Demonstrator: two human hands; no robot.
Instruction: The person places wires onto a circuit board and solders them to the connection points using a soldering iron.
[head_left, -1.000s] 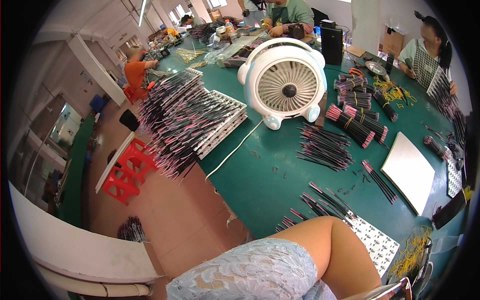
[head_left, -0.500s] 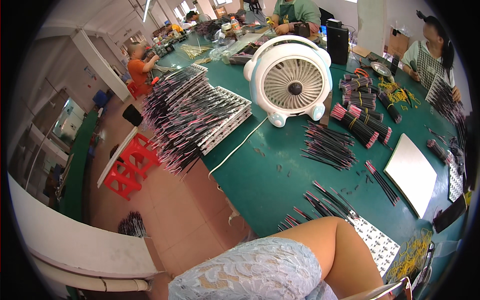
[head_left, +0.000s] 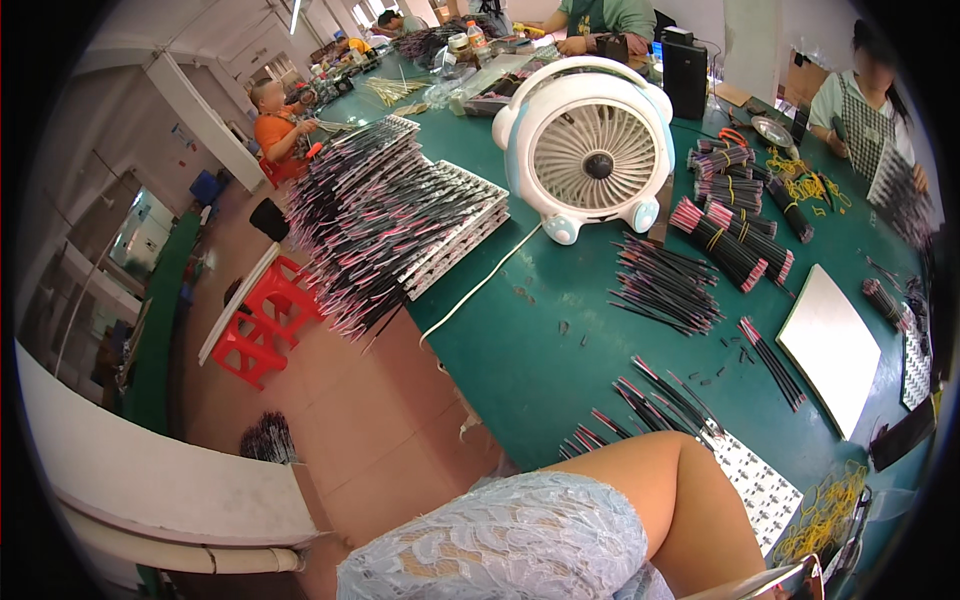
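Neither of my hands shows. A bent arm in a pale blue lace sleeve [head_left: 500,530] crosses the lower middle, its bare elbow [head_left: 672,460] over the table's near edge. The forearm runs down out of the picture. Beside the elbow lies a white patterned board [head_left: 755,475] with thin dark, pink-tipped strands [head_left: 645,400] at its far end, partly hidden by the arm. To its right is a heap of yellow rubber bands [head_left: 825,510]. A plain white board [head_left: 830,350] lies farther off, with a few loose strands [head_left: 772,365] at its left.
A white fan [head_left: 595,160] stands on the green table [head_left: 540,370], its cord trailing left. Stacked boards full of strands [head_left: 390,220] overhang the left edge. Banded bundles [head_left: 725,245] lie right of the fan. Red stools [head_left: 250,345] stand on the floor. Several other people work around the table.
The view has shifted slightly, so most things sit a little farther right. At the far right, a person's head and the strand-covered board in their hand have moved. My arm stays bent.
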